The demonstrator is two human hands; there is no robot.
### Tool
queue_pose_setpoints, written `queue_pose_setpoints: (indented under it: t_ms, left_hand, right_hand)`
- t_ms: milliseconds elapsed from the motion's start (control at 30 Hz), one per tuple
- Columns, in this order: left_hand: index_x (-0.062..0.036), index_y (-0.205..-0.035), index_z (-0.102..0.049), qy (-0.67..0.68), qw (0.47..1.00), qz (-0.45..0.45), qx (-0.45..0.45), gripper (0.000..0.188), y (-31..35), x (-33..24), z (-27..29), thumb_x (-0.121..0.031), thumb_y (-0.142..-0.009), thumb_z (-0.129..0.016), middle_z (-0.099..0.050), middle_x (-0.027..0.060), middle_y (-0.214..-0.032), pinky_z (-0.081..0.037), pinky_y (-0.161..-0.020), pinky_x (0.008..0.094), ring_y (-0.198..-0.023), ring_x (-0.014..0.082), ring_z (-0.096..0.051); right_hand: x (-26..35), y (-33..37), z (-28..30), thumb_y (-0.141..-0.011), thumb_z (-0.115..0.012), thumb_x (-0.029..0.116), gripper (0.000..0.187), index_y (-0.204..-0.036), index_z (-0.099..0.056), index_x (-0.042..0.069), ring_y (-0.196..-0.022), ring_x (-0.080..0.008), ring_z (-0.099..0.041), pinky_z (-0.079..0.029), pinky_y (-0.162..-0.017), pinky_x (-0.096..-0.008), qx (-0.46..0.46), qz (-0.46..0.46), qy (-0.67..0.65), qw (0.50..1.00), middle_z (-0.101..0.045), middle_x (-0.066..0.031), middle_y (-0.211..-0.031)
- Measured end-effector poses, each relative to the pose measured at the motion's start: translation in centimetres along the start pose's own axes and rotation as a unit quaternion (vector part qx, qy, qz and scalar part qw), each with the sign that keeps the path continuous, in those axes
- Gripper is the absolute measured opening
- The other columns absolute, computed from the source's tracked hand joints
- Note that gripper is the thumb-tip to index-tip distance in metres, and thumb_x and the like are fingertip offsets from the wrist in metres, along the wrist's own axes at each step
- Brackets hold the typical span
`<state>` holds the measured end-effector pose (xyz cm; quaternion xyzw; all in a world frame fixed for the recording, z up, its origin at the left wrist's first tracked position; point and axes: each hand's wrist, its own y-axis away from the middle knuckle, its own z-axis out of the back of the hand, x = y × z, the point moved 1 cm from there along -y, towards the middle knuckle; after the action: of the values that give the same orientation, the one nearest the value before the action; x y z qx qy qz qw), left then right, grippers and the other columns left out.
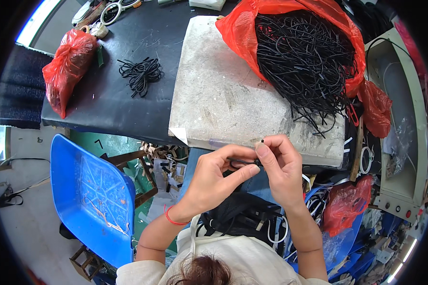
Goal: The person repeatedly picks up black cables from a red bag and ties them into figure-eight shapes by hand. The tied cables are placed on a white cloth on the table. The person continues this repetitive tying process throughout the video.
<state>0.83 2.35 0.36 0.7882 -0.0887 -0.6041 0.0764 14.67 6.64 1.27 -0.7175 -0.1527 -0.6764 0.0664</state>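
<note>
No legible text, labels, brands, numbers or signs anywhere in view.

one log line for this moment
left hand: holding black cord; right hand: pinching black cord; open red bag: cords spilling onto pale slab; looped bundle: on dark table, left

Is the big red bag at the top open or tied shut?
Open. The bag gapes wide, showing black cords inside, some spilling out onto the pale slab.
</note>
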Motion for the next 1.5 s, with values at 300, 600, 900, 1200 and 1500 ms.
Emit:
queue_pose_setpoints:
  t_ms: [300,600,900,1200,1500]
  left_hand:
    - [0.0029,-0.091,-0.062,-0.119,0.992,-0.032,-0.012,0.019,0.2,-0.3,-0.9,-0.011,-0.08,-0.066,-0.065,0.0056,-0.074,-0.046,-0.057,0.0222,-0.062,0.0072,-0.057]
    - [0.002,-0.093,-0.061,0.029,0.999,0.004,0.013,0.016,-0.3,0.4,-1.2,-0.01,-0.082,-0.063,-0.06,0.0015,-0.076,-0.04,-0.051,0.0192,-0.063,0.0032,-0.05]
    - [0.0035,-0.095,-0.061,-0.137,0.982,-0.105,-0.071,0.016,0.1,0.3,-3.4,-0.004,-0.081,-0.06,-0.058,0.0035,-0.074,-0.039,-0.052,0.0199,-0.06,0.0059,-0.05]
    - [0.0036,-0.098,-0.06,0.013,1.0,0.023,-0.013,0.021,-0.5,-0.2,-0.7,-0.013,-0.084,-0.061,-0.06,0.0025,-0.08,-0.044,-0.062,0.0192,-0.071,0.0051,-0.053]
    - [0.0032,-0.089,-0.061,0.015,0.998,0.002,-0.063,0.017,-0.1,-0.4,-1.7,-0.013,-0.084,-0.062,-0.06,0.0017,-0.073,-0.044,-0.062,0.0196,-0.071,0.005,-0.054]
  right_hand:
    - [-0.7,0.2,0.2,-0.09,-0.053,0.015,0.014,-0.087,-0.05,0.002,-0.065,-0.0015,-0.04,-0.034,-0.057,-0.0168,-0.071,-0.006,0.026,0.997,-0.048,0.0039,-0.072]
    - [-0.1,0.1,0.0,-0.092,-0.05,0.018,0.017,-0.086,-0.046,0.003,-0.063,-0.0014,-0.038,-0.032,-0.054,-0.0173,-0.071,0.022,-0.035,0.997,-0.046,0.0023,-0.072]
    - [-1.0,-1.4,0.9,-0.091,-0.052,0.015,0.014,-0.085,-0.047,0.003,-0.056,0.0,-0.036,-0.03,-0.048,-0.0166,-0.139,0.048,0.017,0.989,-0.046,0.0043,-0.066]
    - [0.6,0.8,2.5,-0.085,-0.06,0.007,0.011,-0.092,-0.058,-0.001,-0.073,-0.0039,-0.05,-0.041,-0.064,-0.0191,0.032,-0.06,-0.054,0.996,-0.058,0.0003,-0.08]
    - [0.8,1.6,1.8,-0.087,-0.055,0.005,0.012,-0.096,-0.055,-0.003,-0.075,-0.0055,-0.05,-0.041,-0.066,-0.0195,0.047,-0.035,-0.002,0.998,-0.056,-0.0022,-0.085]
